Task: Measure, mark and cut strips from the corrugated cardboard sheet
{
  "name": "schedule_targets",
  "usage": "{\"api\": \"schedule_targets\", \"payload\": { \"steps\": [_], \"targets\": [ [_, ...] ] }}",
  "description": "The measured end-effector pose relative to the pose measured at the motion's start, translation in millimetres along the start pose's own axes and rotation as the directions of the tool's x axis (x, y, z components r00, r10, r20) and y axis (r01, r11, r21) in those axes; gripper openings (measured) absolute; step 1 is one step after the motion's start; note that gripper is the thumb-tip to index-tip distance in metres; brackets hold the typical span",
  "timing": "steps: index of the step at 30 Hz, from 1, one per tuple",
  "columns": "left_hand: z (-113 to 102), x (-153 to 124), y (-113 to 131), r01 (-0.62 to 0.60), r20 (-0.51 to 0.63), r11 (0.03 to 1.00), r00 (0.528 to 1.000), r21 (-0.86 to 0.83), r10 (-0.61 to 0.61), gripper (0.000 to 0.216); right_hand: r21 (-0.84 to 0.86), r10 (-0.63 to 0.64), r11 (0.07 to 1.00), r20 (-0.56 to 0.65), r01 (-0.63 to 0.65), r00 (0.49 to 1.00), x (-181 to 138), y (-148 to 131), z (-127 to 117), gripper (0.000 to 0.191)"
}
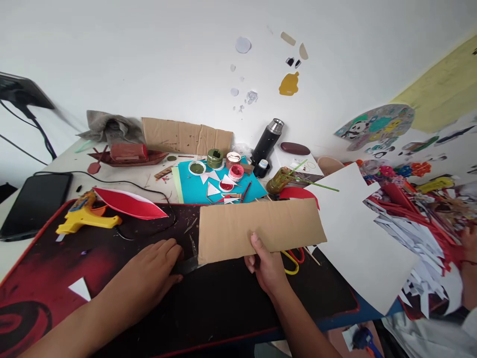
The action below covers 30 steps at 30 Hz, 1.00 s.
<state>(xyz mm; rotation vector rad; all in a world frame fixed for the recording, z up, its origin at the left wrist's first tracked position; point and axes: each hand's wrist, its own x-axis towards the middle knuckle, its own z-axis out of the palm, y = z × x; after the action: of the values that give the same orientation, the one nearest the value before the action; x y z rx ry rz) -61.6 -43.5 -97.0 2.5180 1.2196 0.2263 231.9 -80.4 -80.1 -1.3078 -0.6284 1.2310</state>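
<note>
In my right hand (269, 267) is a rectangular piece of brown cardboard (261, 226), thumb on its near face and fingers behind, tilted above the dark desk mat (231, 303). My left hand (151, 268) lies low over the mat, left of the cardboard. Its fingers curl and its thumb points right. A dark, glossy strip (190, 265) runs from between them towards the cardboard's lower left corner; its kind is unclear. Behind my right hand, scissors with yellow and red handles (292, 263) are partly hidden. A small pointed metal tool (193, 243) lies near the cardboard's left edge.
A yellow glue gun (87, 216) and a red boat-shaped paper piece (130, 203) lie left. Open paint pots (215, 159) stand on blue paper (186, 181) at the back, near a black flask (267, 141). White sheet (361, 238) and paper strips (428, 258) cover the right, beside another person's arm (468, 268).
</note>
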Motion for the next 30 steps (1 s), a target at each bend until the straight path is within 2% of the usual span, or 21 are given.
{"api": "schedule_targets", "payload": {
  "steps": [4,8,11,13,16,19,21,26,28,30],
  "targets": [
    [-26,5,-5,0.142,0.062,0.985,0.989,-0.103,-0.136,0.022,-0.07,0.014,0.997,0.025,-0.013,1.0,-8,1,-15,0.067],
    [-65,4,-25,0.348,0.171,0.921,0.932,-0.173,-0.32,0.027,-0.147,0.07,0.987,0.063,-0.06,0.996,-19,7,-30,0.067],
    [-86,0,-36,0.391,0.128,0.867,0.92,-0.309,-0.369,0.037,-0.201,0.104,0.976,0.118,-0.079,0.988,-26,9,-31,0.069],
    [-88,-2,-34,0.363,0.149,0.838,0.932,-0.407,-0.331,0.044,-0.204,0.104,0.976,0.145,-0.073,0.984,-29,9,-28,0.069],
    [-74,0,-21,0.303,0.259,0.803,0.947,-0.514,-0.192,0.042,-0.194,0.073,0.98,0.155,-0.042,0.985,-31,8,-28,0.069],
    [-57,7,-11,0.262,0.341,0.796,0.937,-0.546,-0.074,0.037,-0.221,0.065,0.975,0.18,-0.024,0.981,-31,7,-35,0.07],
    [-54,16,-8,0.24,0.361,0.798,0.932,-0.552,-0.03,0.037,-0.234,0.077,0.972,0.192,-0.03,0.978,-32,7,-43,0.071],
    [-71,50,-2,0.222,0.366,0.796,0.931,-0.564,-0.001,0.032,-0.243,0.094,0.968,0.097,-0.068,0.991,-35,9,-60,0.071],
    [-76,65,3,0.21,0.322,0.793,0.947,-0.571,-0.019,0.03,-0.211,0.071,0.975,0.013,-0.067,0.997,-36,11,-64,0.069],
    [-76,78,5,0.221,0.266,0.793,0.961,-0.568,-0.077,0.03,-0.173,0.078,0.982,-0.017,-0.08,0.997,-36,14,-66,0.068]
  ]
}}
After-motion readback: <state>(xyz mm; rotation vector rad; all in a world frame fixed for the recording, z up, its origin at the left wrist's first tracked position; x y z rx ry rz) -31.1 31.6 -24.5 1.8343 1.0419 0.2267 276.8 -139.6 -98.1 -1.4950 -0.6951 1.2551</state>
